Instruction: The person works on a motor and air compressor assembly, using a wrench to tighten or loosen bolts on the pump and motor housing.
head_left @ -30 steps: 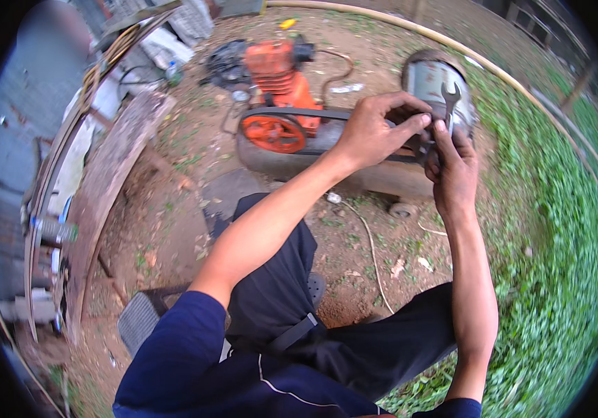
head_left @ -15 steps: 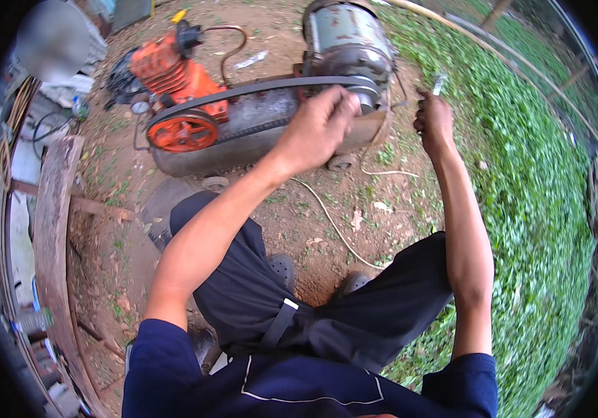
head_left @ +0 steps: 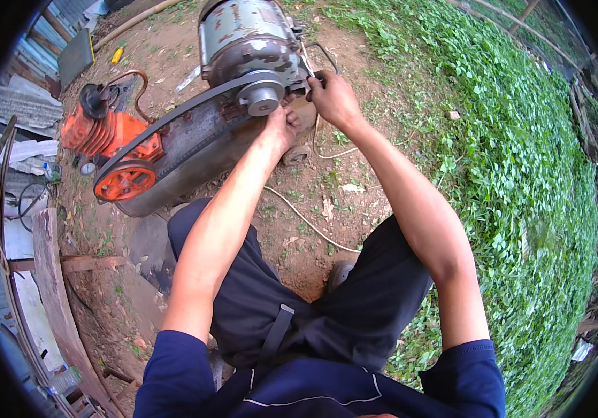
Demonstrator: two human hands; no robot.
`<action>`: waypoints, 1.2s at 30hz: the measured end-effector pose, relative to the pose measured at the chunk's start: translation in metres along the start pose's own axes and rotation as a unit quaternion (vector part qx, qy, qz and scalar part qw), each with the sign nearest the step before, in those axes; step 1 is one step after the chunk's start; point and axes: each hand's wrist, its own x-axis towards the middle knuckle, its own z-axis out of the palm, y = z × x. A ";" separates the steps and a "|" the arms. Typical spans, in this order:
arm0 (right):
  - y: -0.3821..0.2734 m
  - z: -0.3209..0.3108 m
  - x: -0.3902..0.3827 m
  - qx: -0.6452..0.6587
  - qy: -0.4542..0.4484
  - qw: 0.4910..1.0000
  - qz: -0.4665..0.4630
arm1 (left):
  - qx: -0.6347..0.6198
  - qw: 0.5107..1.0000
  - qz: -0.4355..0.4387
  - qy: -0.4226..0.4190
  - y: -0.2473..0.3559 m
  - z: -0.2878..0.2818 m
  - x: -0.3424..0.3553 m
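My right hand (head_left: 333, 100) is closed on a slim metal wrench (head_left: 307, 65), held at the right side of a weathered grey-green electric motor (head_left: 245, 38). Just below the motor's silver pulley (head_left: 263, 101), my left hand (head_left: 279, 129) reaches in with curled fingers; what they grip is hidden. A black belt (head_left: 186, 111) runs from that pulley to an orange wheel (head_left: 124, 183) on an orange compressor pump (head_left: 102, 130). Motor and pump are mounted on a long, worn metal tank (head_left: 194, 163), which has a small caster (head_left: 296, 155) under its right end.
A pale cord (head_left: 306, 219) lies on the dirt near my feet. Weathered boards (head_left: 58, 299) and corrugated sheets (head_left: 24, 104) line the left. Green weeds (head_left: 522, 244) cover the right side. A long pole (head_left: 132, 28) and a small yellow object (head_left: 117, 55) lie behind the compressor.
The motor now sits higher and more central in the view, the compressor lower-left. My left hand has moved under the pulley, and my right hand has brought the wrench in against the motor.
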 end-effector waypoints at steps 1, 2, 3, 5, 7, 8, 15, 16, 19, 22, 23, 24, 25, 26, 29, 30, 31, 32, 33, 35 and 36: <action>0.001 0.003 -0.001 0.034 0.029 0.999 -0.006 | 0.002 1.000 0.000 -0.017 0.001 0.003 -0.003; -0.002 0.004 -0.003 0.049 0.024 0.998 -0.015 | 0.004 0.999 0.002 -0.031 0.005 0.003 -0.005; -0.004 0.004 -0.006 0.063 0.019 0.998 -0.024 | -0.002 1.000 0.000 -0.028 0.006 0.000 -0.001; -0.004 -0.001 -0.004 0.064 -0.079 0.994 -0.028 | -0.015 1.000 -0.008 -0.023 0.008 0.002 0.006; -0.002 -0.004 -0.005 0.046 -0.036 0.998 -0.029 | 0.005 1.000 0.009 -0.029 0.007 0.006 0.009; -0.003 -0.003 -0.006 0.039 -0.016 0.999 -0.031 | 0.015 0.999 0.018 -0.030 0.008 0.004 0.011; -0.004 -0.009 -0.001 0.005 -0.078 0.996 -0.035 | 0.035 0.998 0.044 -0.006 0.007 0.007 0.010; -0.009 -0.011 0.000 0.001 -0.082 0.996 -0.028 | 0.035 0.998 0.048 0.002 0.008 0.006 0.010; -0.013 -0.008 -0.005 0.056 0.018 0.998 -0.037 | 0.031 0.998 0.050 -0.029 0.007 0.002 0.014; -0.006 -0.006 -0.004 0.023 -0.028 0.999 -0.031 | 0.038 0.997 0.040 -0.047 0.009 0.004 0.016; -0.006 -0.007 -0.005 0.003 -0.064 0.998 -0.023 | 0.026 0.998 0.029 -0.054 0.010 0.004 0.017; -0.007 -0.007 -0.005 0.016 -0.041 0.999 -0.022 | 0.014 0.998 0.019 -0.060 0.011 0.002 0.017; -0.009 -0.006 -0.005 0.029 -0.018 0.999 -0.022 | 0.002 0.998 0.008 -0.066 0.011 0.001 0.017; -0.010 -0.006 -0.004 0.042 0.006 0.999 -0.021 | -0.011 0.997 0.004 -0.078 0.012 0.001 0.017; -0.011 -0.008 -0.007 0.055 -0.001 0.997 -0.050 | -0.034 0.994 -0.007 -0.103 0.012 0.000 0.016; -0.008 -0.007 -0.005 0.018 -0.029 0.999 -0.038 | -0.033 0.994 -0.009 -0.105 0.013 0.000 0.019; -0.004 -0.005 -0.001 -0.018 -0.056 0.998 -0.024 | -0.033 0.994 -0.011 -0.107 0.013 0.000 0.021; -0.007 -0.004 -0.001 -0.053 -0.085 0.995 -0.011 | -0.051 0.993 -0.019 -0.106 0.013 -0.004 0.023; -0.010 -0.003 -0.003 -0.043 -0.067 0.997 -0.002 | -0.070 0.992 -0.027 -0.105 0.014 -0.007 0.024; -0.017 0.000 -0.007 -0.026 -0.031 0.999 0.017 | -0.074 0.993 -0.029 -0.092 0.014 -0.009 0.027; -0.016 0.001 -0.007 -0.022 -0.029 0.999 0.016 | -0.059 0.995 -0.022 -0.078 0.014 -0.008 0.028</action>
